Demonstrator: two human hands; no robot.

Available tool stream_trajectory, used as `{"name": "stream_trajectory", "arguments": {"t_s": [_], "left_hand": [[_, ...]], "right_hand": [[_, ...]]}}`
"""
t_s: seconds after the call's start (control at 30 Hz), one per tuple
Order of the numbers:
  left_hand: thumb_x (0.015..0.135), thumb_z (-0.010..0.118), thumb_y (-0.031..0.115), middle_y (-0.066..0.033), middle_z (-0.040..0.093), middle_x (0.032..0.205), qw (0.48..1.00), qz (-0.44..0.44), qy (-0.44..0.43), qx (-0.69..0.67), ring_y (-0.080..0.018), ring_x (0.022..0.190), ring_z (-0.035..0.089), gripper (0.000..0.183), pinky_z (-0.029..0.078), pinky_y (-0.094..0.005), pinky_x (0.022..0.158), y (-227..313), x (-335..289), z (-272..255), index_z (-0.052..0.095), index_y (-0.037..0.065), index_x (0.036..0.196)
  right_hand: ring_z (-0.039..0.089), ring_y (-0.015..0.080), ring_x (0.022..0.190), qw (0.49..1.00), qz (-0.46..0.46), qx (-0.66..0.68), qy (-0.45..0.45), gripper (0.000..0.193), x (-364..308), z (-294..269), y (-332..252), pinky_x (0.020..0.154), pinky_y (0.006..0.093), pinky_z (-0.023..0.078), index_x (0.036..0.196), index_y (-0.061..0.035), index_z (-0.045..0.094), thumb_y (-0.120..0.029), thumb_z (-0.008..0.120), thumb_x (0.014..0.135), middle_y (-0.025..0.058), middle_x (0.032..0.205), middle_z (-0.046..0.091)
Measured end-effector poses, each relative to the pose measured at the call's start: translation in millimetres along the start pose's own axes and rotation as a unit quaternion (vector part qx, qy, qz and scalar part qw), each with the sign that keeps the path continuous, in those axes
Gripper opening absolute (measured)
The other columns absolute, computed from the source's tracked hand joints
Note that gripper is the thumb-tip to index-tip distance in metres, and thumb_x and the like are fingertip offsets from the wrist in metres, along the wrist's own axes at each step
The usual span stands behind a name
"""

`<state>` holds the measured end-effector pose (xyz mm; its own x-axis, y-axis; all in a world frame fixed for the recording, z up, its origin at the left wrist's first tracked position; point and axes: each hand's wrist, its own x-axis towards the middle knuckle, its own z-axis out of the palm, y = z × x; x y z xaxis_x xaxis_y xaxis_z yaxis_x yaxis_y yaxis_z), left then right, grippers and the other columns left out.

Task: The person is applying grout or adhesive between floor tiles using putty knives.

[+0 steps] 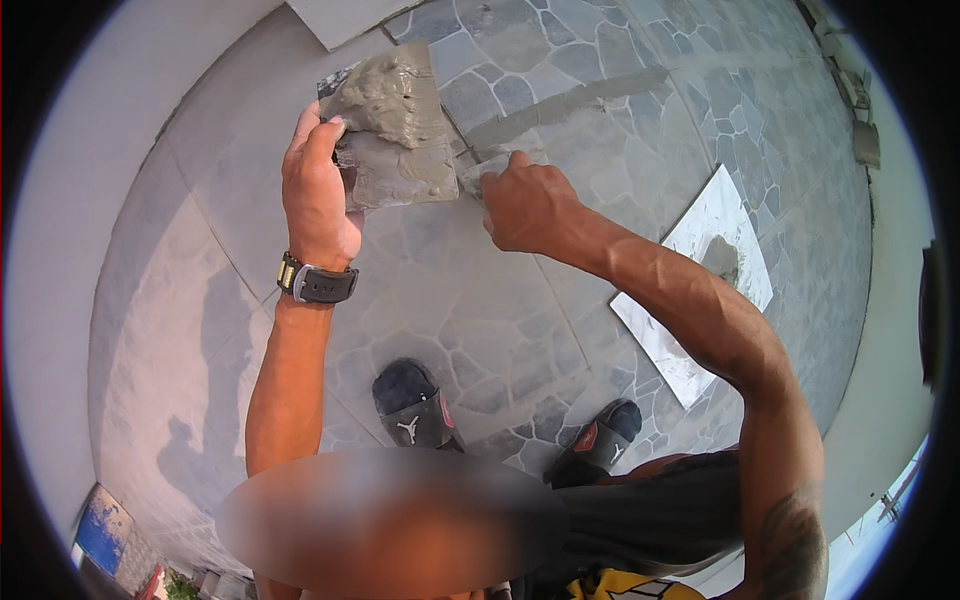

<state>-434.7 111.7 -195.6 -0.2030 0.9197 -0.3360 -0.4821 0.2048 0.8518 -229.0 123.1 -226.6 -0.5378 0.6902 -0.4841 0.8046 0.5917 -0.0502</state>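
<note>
Holding the mortar board [328, 86] at upper left of centre in my left hand [325, 185], thumb over its near edge, grey mortar [390, 100] heaped on top. Right hand [530, 205] near top centre, just right of the board, fingers curled in; can't tell what's in the grip. White tile [735, 200] lies right of centre, smaller mortar patch [720, 258] on it. Stone-pattern floor [470, 290] underneath.
</note>
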Motion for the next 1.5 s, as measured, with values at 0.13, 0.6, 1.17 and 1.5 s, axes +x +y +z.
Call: {"name": "stream_trajectory", "arguments": {"t_s": [0.13,0.6,1.17,1.5], "left_hand": [[0.095,0.043,0.019,-0.0047,0.058,0.121,0.999,-0.016,0.033,-0.001,-0.0166,0.110,0.056,0.042,0.043,-0.0309,0.095,-13.7,15.7,12.5,0.051,0.001,0.133],[0.096,0.043,0.018,-0.0056,0.055,0.128,0.997,-0.045,0.055,0.027,-0.0172,0.116,0.054,0.049,0.041,-0.0318,0.099,-35.4,68.5,-4.7,0.043,0.000,0.141],[0.095,0.045,0.019,-0.0071,0.056,0.126,0.996,-0.080,0.032,0.013,-0.0174,0.114,0.053,0.050,0.040,-0.0307,0.099,17.3,219.6,-19.2,0.043,-0.003,0.140],[0.095,0.041,0.017,-0.0071,0.057,0.124,0.998,-0.061,-0.010,0.017,-0.0180,0.113,0.053,0.044,0.039,-0.0318,0.099,87.2,233.1,10.3,0.047,-0.001,0.135]], "right_hand": [[0.063,0.0275,0.088,0.986,0.030,-0.090,0.141,0.026,24.6,32.0,32.9,0.066,0.0347,0.056,0.099,0.0000,0.067,-0.019,0.062,0.081,0.0156,0.086,0.067],[0.071,0.0232,0.067,0.944,0.308,0.110,0.035,0.032,74.9,-7.3,375.6,0.073,0.0378,0.054,0.093,-0.0018,0.067,-0.030,0.058,0.083,0.0130,0.078,0.070],[0.064,0.0418,0.096,0.939,0.286,0.090,0.168,0.035,203.9,-12.4,374.1,0.083,0.0487,0.050,0.109,-0.0061,0.066,-0.029,0.057,0.084,0.0238,0.097,0.068],[0.065,0.0380,0.089,0.946,0.228,0.142,0.179,0.021,194.6,-69.7,208.4,0.077,0.0473,0.052,0.099,-0.0047,0.064,-0.017,0.059,0.082,0.0158,0.098,0.067]]}}
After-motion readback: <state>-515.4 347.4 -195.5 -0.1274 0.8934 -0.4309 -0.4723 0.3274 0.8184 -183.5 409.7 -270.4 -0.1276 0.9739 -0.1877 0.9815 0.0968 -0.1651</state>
